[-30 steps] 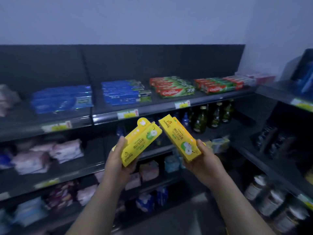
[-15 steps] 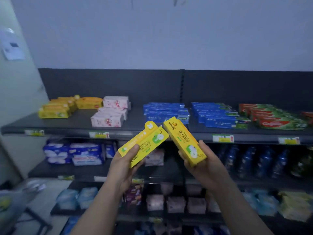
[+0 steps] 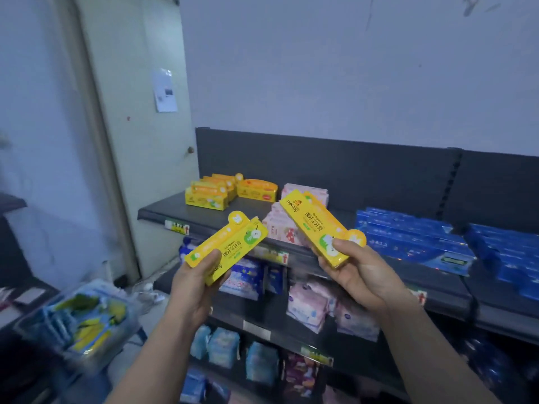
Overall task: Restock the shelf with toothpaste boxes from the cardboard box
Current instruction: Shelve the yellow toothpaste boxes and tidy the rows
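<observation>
Well, low on the left sits a blurred container (image 3: pixel 84 322) with yellow and blue packs showing inside; whether it is the cardboard box I cannot tell, it is too smeared. Next comes the left hand (image 3: pixel 198 287), fingers and thumb wrapped round the lower end of one yellow toothpaste box (image 3: pixel 230 246), which slants up to the right with its printed face towards the person, as if being read or checked before it goes up. Behind it, at the left end of the top shelf (image 3: pixel 250 209), lies the matching yellow stack (image 3: pixel 208 193), a few boxes deep, too overlapped to count surely, with a single orange-fronted box (image 3: pixel 256 189) just beside it. That is likely where these belong, which would explain why both are held at that height and near that corner. A pile of pink packs (image 3: pixel 277 225) follows, partly hidden. In front of it the right hand (image 3: pixel 361 275) grips a second yellow toothpaste box (image 3: pixel 312 223) by its lower end, thumb on the face, tilted up to the left so the two boxes fan apart without touching. So two boxes are in the hands, one each, neither yet on the shelf. Farther right, two blocks of blue boxes (image 3: pixel 408 237) fill the same shelf.
</observation>
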Motion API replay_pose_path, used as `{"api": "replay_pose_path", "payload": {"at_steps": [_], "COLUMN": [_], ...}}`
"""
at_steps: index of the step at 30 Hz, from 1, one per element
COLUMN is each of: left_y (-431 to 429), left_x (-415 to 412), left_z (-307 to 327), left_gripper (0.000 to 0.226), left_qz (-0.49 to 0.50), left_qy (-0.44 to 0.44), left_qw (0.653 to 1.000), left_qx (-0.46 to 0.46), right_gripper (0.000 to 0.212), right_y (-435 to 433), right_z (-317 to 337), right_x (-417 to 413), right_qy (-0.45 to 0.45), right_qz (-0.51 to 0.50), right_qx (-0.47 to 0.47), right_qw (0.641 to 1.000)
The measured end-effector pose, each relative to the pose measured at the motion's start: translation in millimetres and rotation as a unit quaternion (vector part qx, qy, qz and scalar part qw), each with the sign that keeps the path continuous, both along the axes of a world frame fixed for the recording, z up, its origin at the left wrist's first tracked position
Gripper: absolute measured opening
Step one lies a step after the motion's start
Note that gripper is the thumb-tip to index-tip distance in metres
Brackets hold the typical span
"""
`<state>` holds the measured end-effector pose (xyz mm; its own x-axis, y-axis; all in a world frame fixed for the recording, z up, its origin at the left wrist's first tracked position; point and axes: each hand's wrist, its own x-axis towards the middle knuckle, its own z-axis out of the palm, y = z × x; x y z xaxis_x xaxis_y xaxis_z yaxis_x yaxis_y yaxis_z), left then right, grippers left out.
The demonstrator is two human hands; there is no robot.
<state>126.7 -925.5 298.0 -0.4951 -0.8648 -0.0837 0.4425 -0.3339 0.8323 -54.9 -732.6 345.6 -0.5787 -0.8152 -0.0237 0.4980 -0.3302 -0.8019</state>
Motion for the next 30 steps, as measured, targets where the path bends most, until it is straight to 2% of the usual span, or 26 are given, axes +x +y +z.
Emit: {"api": "replay_pose_path", "payload": {"at_steps": [2, 5, 7, 16, 18, 21, 24, 30], "left_y": [-23, -55, -79, -175, -197, -235, -277, -355], "left_x": [-2, -10, -16, -37, -40, -48, -55, -65], "left_z": [5, 15, 19, 11, 11, 11, 9, 8], "left_gripper": [0.015, 0.009, 0.008, 0.027, 0.018, 0.014, 0.036, 0.047], "left_qz": [0.032, 0.068, 0.090, 0.138, 0.136, 0.124, 0.092, -0.061], "left_qy": [-0.003, -0.022, -0.031, -0.084, -0.100, -0.119, -0.151, -0.230], "left_qw": [0.999, 0.995, 0.991, 0.980, 0.977, 0.975, 0.974, 0.954], "left_qx": [-0.023, -0.068, -0.096, -0.119, -0.128, -0.140, -0.145, -0.183], "right_gripper": [0.056, 0.036, 0.029, 0.027, 0.029, 0.029, 0.029, 0.034], "right_y": [-27, -67, -91, -187, -206, -234, -260, -303], "right_z": [7, 17, 23, 22, 19, 17, 16, 18], "right_x": [-10, -26, -38, -75, -80, -85, -91, -101], "right_qy": [0.015, 0.038, 0.062, 0.108, 0.106, 0.114, 0.122, 0.158], "right_qz": [0.010, 0.006, 0.008, 0.016, 0.020, 0.025, 0.020, 0.006], "right_qx": [0.000, 0.002, 0.011, 0.057, 0.059, 0.056, 0.053, 0.084], "right_qw": [1.000, 0.999, 0.998, 0.992, 0.992, 0.992, 0.991, 0.984]}}
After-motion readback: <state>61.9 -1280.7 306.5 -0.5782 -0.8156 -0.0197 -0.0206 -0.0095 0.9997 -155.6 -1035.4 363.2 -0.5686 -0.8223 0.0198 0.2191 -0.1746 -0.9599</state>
